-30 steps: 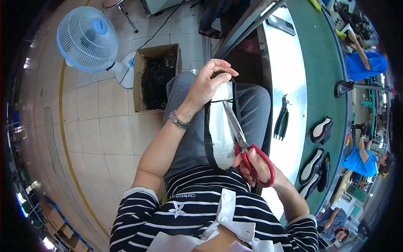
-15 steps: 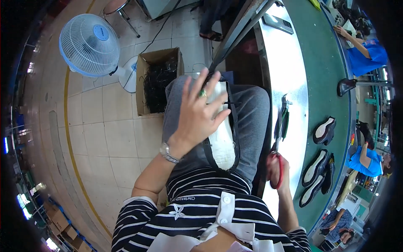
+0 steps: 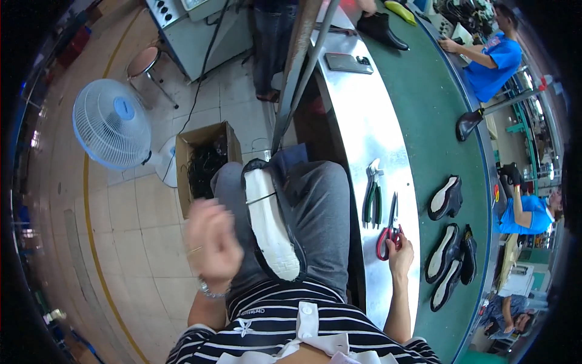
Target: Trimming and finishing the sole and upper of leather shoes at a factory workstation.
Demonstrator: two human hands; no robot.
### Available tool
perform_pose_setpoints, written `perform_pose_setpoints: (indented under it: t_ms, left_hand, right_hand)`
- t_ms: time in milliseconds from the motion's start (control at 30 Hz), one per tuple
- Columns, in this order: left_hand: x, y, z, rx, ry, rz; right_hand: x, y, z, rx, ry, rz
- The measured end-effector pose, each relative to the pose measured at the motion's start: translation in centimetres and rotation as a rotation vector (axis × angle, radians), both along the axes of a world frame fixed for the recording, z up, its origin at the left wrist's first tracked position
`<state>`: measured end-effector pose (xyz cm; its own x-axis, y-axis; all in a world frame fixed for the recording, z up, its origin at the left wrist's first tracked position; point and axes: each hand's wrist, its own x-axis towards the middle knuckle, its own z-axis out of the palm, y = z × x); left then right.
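Note:
A black shoe upper with a white insole board [image 3: 271,221] lies sole up across my lap, a dark strand crossing its front part. My left hand [image 3: 213,242] is raised beside it over my left thigh, its fingers smeared by motion. On the metal tabletop to my right, my right hand [image 3: 400,256] has thumb and fingers on the red handles of the scissors [image 3: 390,233], blades pointing away from me. Green-handled pincers [image 3: 372,197] lie just left of the scissors' tips.
On the green belt [image 3: 418,151] stand several black shoes [image 3: 444,255], sole up. A phone [image 3: 348,63] lies farther along the metal edge. To the left are a cardboard box [image 3: 209,134] of black scraps and a fan [image 3: 113,121]. Co-workers [image 3: 494,64] sit across the belt.
My left hand has left the shoe and moved left and nearer to me. The right hand has laid the scissors on the metal tabletop. My view has shifted, showing more of the far end.

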<state>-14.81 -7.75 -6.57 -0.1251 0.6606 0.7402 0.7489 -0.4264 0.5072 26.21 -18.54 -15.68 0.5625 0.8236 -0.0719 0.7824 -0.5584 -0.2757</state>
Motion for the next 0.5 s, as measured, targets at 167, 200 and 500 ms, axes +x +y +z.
perform_pose_setpoints:
  t_ms: [167, 200, 500]
  left_hand:
    - [-6.1, 3.8, 2.2, 0.002, 0.101, 0.345]
    - [-7.3, 5.3, 0.5, -0.034, 0.163, 0.321]
    - [-5.5, 7.1, -8.6, -0.39, 0.045, 0.063]
  right_hand:
    - [-1.1, 3.8, 0.4, 0.25, 0.001, 0.094]
    - [-1.2, 5.1, 0.1, 0.28, 0.002, 0.126]
    - [-5.5, 14.2, -3.2, 0.16, -0.148, 0.198]
